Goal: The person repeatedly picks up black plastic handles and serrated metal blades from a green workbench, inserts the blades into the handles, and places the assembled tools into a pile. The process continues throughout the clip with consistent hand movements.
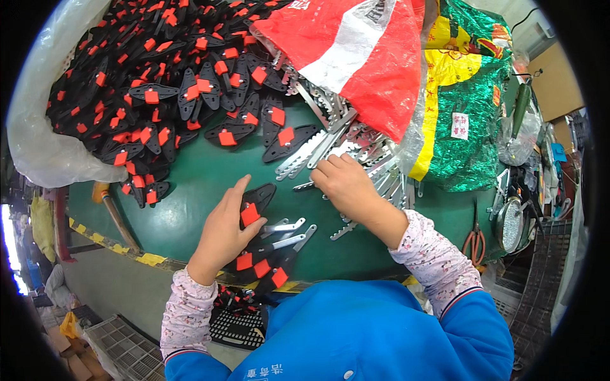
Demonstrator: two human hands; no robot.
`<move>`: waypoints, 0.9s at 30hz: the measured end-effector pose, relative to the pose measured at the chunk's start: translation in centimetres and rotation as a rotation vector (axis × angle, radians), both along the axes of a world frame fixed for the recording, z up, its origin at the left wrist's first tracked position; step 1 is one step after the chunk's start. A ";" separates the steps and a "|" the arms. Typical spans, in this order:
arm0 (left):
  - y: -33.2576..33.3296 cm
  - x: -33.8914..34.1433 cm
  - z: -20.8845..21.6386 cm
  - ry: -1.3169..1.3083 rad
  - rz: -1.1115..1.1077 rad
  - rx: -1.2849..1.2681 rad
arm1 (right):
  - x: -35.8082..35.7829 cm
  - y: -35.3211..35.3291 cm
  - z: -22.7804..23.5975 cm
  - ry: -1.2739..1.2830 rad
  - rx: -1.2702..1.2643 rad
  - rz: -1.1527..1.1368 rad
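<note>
My left hand (222, 236) is closed around a black plastic part with a red block (250, 214), its thumb against the block. My right hand (348, 189) has its fingers curled over the near edge of a pile of notched metal strips (381, 166). The end of one dark-edged metal strip (304, 187) pokes out from under those fingertips. Beside my left hand lie several black parts with red blocks (261, 268), with silver metal arms (287, 240) sticking out of them. More loose black parts with red blocks (286, 136) lie beyond both hands.
A heap of black and red parts (152, 95) spills from a white plastic bag (54, 149). A red-and-white sack (356, 57) and a green-and-yellow sack (470, 101) stand behind the strips. A wooden-handled tool (119, 219) lies left; pliers (474, 241) and a round tin (510, 223) are right.
</note>
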State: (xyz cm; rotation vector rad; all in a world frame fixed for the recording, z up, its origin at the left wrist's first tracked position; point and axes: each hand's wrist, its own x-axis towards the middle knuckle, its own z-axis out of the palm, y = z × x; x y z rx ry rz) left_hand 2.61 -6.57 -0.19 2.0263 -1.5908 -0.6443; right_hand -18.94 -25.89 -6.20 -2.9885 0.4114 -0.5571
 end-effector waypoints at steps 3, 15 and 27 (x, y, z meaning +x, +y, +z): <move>0.7 1.2 -1.2 -0.092 -0.048 -0.046 | -0.2 -0.8 -0.3 -0.043 -0.001 0.089; 0.4 1.3 -1.1 -0.138 -0.041 -0.126 | 1.7 0.3 1.4 -0.101 0.742 0.063; 0.8 2.2 -0.2 -0.338 -0.124 -0.193 | 2.2 0.7 3.4 -0.066 0.873 0.088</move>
